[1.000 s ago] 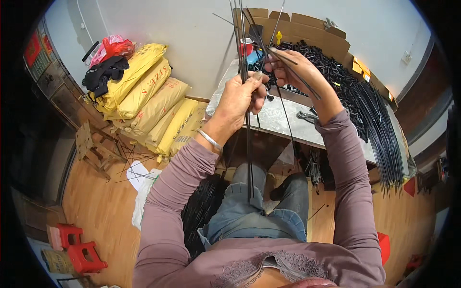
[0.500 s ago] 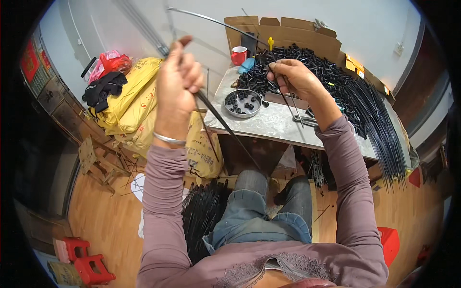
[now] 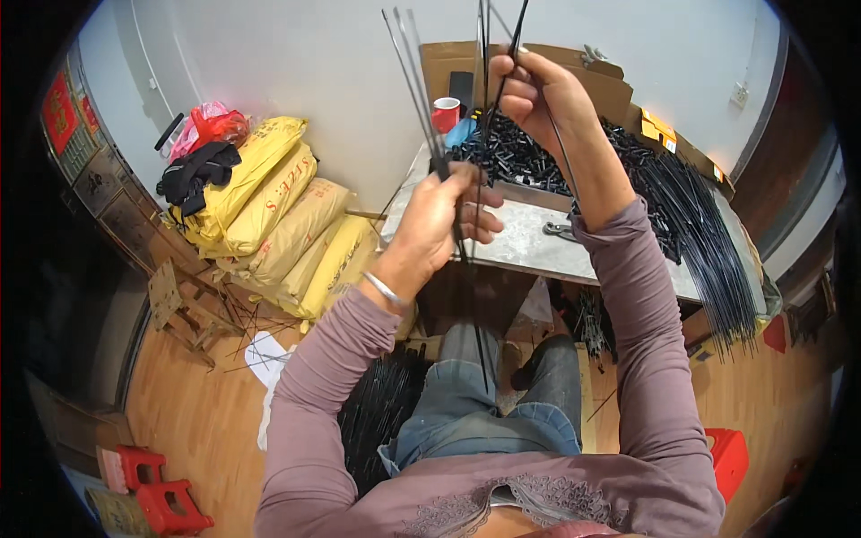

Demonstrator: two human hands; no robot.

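My left hand (image 3: 441, 220) is raised in front of the table, its thumb clamping a small bundle of thin black rods (image 3: 418, 94) that stand nearly upright. Its other fingers are partly spread and blurred. Higher and to the right, my right hand (image 3: 549, 94) pinches thin black rods (image 3: 518, 27) between thumb and fingers; one long end slants down along my wrist. How many rods each hand has is hard to make out. Behind my hands lies a heap of small black tubular parts (image 3: 619, 148) on the grey tabletop (image 3: 529, 231).
Long black rods (image 3: 717, 260) fan over the table's right edge. Dark-handled scissors or pliers (image 3: 560, 230) lie near its front. A red cup (image 3: 445, 117) stands at the back left. Yellow sacks (image 3: 278, 202) are stacked to the left, and a black rod bundle (image 3: 381, 417) lies beside my legs.
My left hand has come down and to the right with its rods. My right hand has risen from the heap, lifting its rods. The metal dish is now hidden behind my left hand.
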